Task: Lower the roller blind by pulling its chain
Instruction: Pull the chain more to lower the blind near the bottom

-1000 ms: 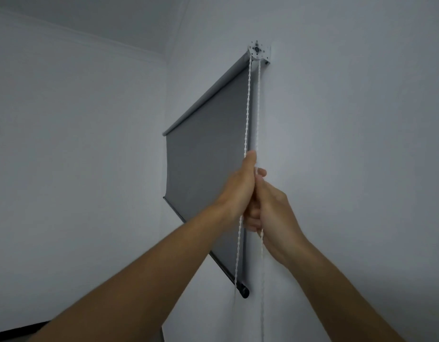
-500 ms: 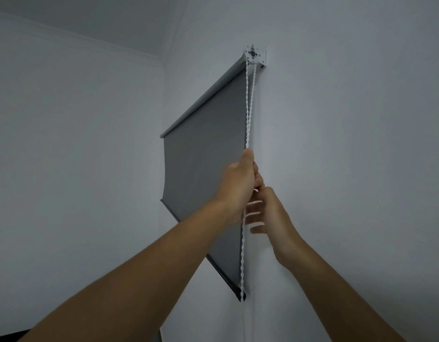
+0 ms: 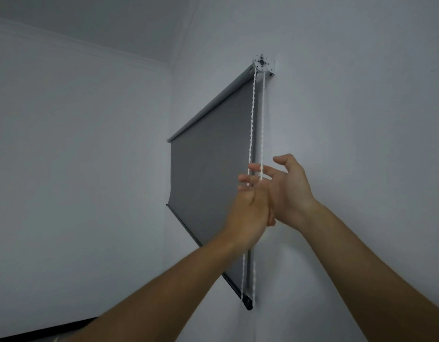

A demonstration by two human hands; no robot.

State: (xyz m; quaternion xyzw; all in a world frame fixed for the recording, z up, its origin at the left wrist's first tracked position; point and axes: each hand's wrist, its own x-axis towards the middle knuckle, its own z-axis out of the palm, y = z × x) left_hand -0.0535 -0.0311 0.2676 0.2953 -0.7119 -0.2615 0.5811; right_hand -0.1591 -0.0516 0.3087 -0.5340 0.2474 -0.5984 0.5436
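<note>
A grey roller blind (image 3: 208, 183) hangs partly lowered on the wall, its dark bottom bar (image 3: 248, 305) slanting down to the right. The white bead chain (image 3: 252, 119) drops in two strands from the round end bracket (image 3: 262, 64). My left hand (image 3: 248, 218) is closed around the chain below that, back of the hand toward me, and the strands come out under it. My right hand (image 3: 290, 193) is just right of it and a little higher, fingers spread behind the two strands, holding nothing.
Plain white walls meet in a corner (image 3: 171, 95) left of the blind, under the white ceiling. A dark edge (image 3: 40, 334) shows at the bottom left. The chain's lower strands hang beside the bottom bar's end.
My left hand has come down along the chain. My right hand has let go, opened and risen from below the left hand to beside it.
</note>
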